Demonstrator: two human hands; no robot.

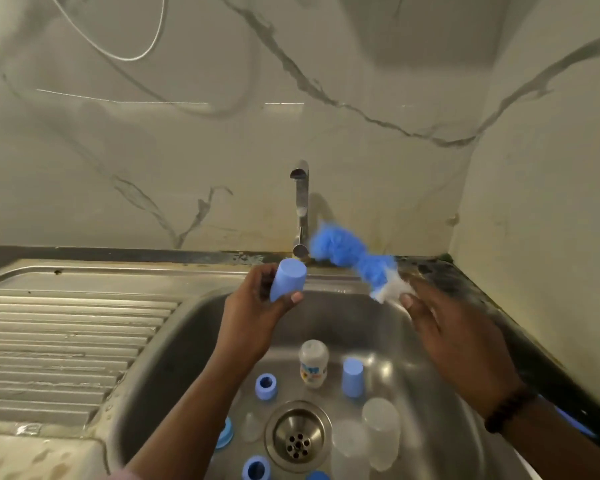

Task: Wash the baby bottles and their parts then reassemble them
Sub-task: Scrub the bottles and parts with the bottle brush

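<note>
Two hands work above a stainless steel sink (201, 327); the left hand (257, 306) curls fingers and thumb around a pale blue bottle cap (288, 279), held over the basin just in front of the tap (301, 206); the right hand (454, 337) pinches the white end of a blue brush (343, 252) (blurred, so its form is uncertain) between thumb and fingertips, with the remaining fingers extended. Lying in the basin around the drain (298, 436) are a small printed bottle (313, 363), a second blue cap (352, 377), blue collar rings (266, 386) and translucent bottles (381, 431). The cap is judged light, rigid plastic, probably slippery when wet; a grip around its side wall, as shown, leaves the open end free for scrubbing; the clear parts look thin and would be best taken by the body rather than the rim. A ribbed draining board (59, 341) lies to the left; a veined, marble-patterned wall (187, 150) stands behind; a dark counter edge (492, 306) runs along the right.
</note>
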